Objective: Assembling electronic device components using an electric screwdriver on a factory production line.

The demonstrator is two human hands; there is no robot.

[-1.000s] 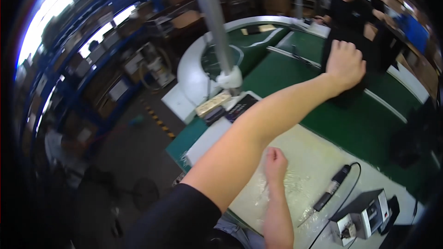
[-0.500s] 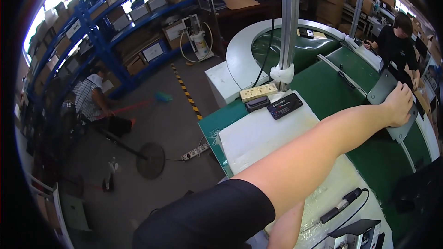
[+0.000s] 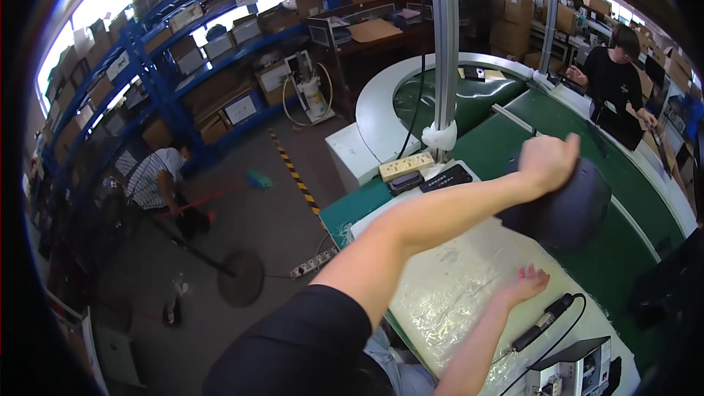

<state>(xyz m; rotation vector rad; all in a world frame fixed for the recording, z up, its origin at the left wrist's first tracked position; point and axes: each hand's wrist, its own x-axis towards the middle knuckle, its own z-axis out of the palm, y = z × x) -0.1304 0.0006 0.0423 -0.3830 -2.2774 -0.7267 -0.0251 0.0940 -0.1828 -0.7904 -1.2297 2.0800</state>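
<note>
Dark panel (image 3: 563, 211) | left arm (image 3: 403, 235) outstretched, slightly bent; left grip (image 3: 548, 164) closed on it | right grip (image 3: 526, 284) loosely curled, empty

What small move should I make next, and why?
Probably bring the dark panel down onto the film-covered work surface. Your left hand seems to hold it across the border between that surface and the green belt, while your right hand, apparently empty, is over the film and could steady it.

Dark round-cornered panel (image 3: 561, 214), blurred, hand-held
</note>
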